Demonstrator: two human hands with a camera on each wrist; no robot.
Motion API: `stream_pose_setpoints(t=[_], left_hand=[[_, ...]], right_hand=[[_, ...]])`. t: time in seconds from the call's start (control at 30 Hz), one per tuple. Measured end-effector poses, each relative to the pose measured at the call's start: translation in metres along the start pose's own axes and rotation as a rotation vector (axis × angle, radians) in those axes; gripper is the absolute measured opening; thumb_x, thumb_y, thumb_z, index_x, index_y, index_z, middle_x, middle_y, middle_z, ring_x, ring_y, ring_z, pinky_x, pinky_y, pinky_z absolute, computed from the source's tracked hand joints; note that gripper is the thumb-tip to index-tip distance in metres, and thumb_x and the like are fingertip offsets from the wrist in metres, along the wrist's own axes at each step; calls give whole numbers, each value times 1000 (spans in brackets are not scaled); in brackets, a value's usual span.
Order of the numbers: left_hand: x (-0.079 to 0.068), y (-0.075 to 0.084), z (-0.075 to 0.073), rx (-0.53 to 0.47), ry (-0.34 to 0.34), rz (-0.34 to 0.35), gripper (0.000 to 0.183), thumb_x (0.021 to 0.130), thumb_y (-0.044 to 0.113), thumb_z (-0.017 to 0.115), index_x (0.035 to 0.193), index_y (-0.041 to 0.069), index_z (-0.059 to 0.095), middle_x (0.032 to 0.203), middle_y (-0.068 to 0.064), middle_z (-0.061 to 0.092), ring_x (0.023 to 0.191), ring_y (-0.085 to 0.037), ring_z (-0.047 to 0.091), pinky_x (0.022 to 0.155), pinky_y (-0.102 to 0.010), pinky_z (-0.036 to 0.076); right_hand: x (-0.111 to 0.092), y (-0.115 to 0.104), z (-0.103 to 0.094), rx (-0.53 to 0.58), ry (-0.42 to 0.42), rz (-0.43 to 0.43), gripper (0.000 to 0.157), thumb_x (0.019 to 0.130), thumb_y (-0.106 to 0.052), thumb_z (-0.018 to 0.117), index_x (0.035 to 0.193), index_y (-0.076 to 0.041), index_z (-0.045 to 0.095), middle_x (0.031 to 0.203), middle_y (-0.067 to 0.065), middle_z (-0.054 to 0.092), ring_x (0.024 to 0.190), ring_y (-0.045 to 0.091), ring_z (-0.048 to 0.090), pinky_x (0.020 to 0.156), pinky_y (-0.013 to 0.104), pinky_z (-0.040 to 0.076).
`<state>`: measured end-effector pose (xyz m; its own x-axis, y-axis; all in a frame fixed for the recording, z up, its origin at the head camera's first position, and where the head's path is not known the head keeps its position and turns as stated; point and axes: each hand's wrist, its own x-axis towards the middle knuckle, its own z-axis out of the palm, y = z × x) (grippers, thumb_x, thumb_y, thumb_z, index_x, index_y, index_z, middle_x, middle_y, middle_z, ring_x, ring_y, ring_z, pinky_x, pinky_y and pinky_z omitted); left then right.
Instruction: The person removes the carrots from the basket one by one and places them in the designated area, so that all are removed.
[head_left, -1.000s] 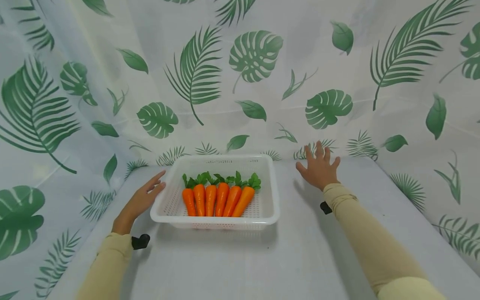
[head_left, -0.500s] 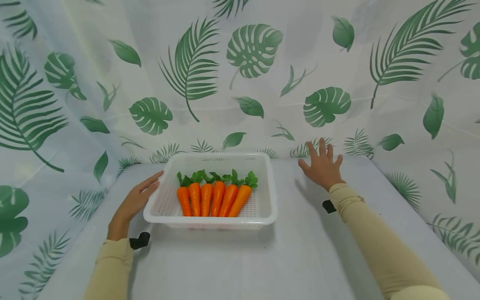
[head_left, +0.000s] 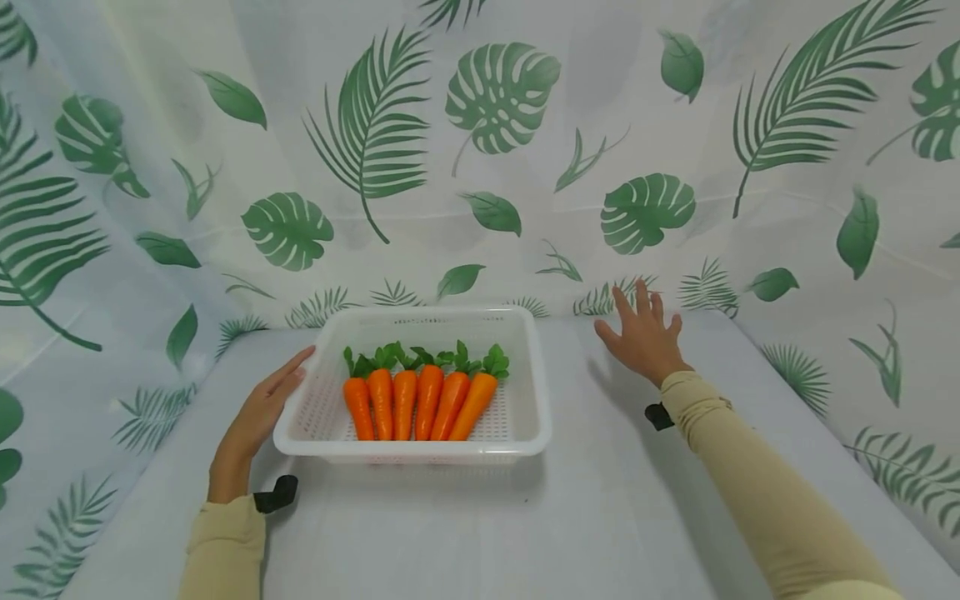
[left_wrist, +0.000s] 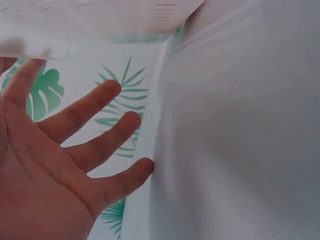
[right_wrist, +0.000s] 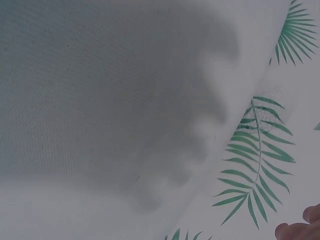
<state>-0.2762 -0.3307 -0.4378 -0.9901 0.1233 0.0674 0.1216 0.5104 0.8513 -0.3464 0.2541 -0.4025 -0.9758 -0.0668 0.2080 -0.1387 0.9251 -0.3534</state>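
A white plastic basket [head_left: 420, 450] with perforated sides stands on the white-covered table. Several orange carrots [head_left: 405, 404] with green leafy tops lie side by side in it. My left hand [head_left: 258, 408] is at the basket's left side, its fingertips right at the rim. The left wrist view shows that hand [left_wrist: 65, 145] with its fingers straight and spread, the foremost ones under the basket's edge [left_wrist: 65, 50]. To the right of the basket, my right hand [head_left: 641, 337] hovers over the table, palm down, fingers spread and holding nothing. Only its fingertips [right_wrist: 300, 230] show in the right wrist view.
A white curtain [head_left: 555, 75] printed with green leaves rises behind the table and along both sides. The table top [head_left: 480, 533] extends in front of the basket. Dark wrist-camera mounts [head_left: 276, 495] sit at both wrists.
The head view has shifted, so the basket and curtain appear further left. The left hand's fingers lie straighter along the basket's side. The right hand has drifted slightly rightward, still spread.
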Motion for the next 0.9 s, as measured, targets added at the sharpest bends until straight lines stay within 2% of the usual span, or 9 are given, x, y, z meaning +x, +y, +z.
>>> stream_pose_setpoints(t=[0.07, 0.3, 0.53, 0.67, 0.9], left_hand=[[-1, 0, -2, -15, 3, 11, 59, 118, 43, 37, 172, 21, 27, 170, -19, 34, 132, -34, 49, 103, -45, 46], [6, 2, 1, -88, -20, 21, 59, 118, 42, 37, 172, 23, 26, 174, -14, 28, 144, -38, 40, 116, -64, 33], [5, 1, 3, -108, -20, 15, 60, 117, 45, 37, 173, 24, 25, 173, -16, 30, 145, -39, 40, 117, -67, 32], [1, -2, 3, -99, -15, -4, 61, 117, 45, 37, 173, 24, 24, 173, -17, 29, 144, -40, 41, 116, -68, 33], [0, -5, 2, -79, -5, -7, 61, 117, 46, 36, 173, 25, 24, 172, -19, 31, 138, -39, 47, 113, -63, 40]], right_hand=[[1, 0, 1, 17, -2, 3, 80, 111, -49, 48, 169, -1, 22, 173, 34, -1, 154, 61, 4, 109, 88, 4], [3, 6, -7, 106, -27, 41, 83, 111, -53, 42, 170, -1, 15, 172, 35, -6, 154, 61, 3, 109, 88, 6], [-2, 3, -15, 310, -100, 90, 85, 113, -54, 38, 170, 0, 4, 172, 33, -13, 156, 58, 0, 118, 78, 10], [-4, -4, -20, 351, -123, 82, 85, 114, -53, 38, 170, 0, 4, 173, 31, -9, 158, 53, -4, 121, 72, 10], [-6, -24, -30, 454, -159, 86, 83, 113, -56, 38, 173, -7, 7, 177, 24, 4, 154, 55, 22, 120, 71, 24]])
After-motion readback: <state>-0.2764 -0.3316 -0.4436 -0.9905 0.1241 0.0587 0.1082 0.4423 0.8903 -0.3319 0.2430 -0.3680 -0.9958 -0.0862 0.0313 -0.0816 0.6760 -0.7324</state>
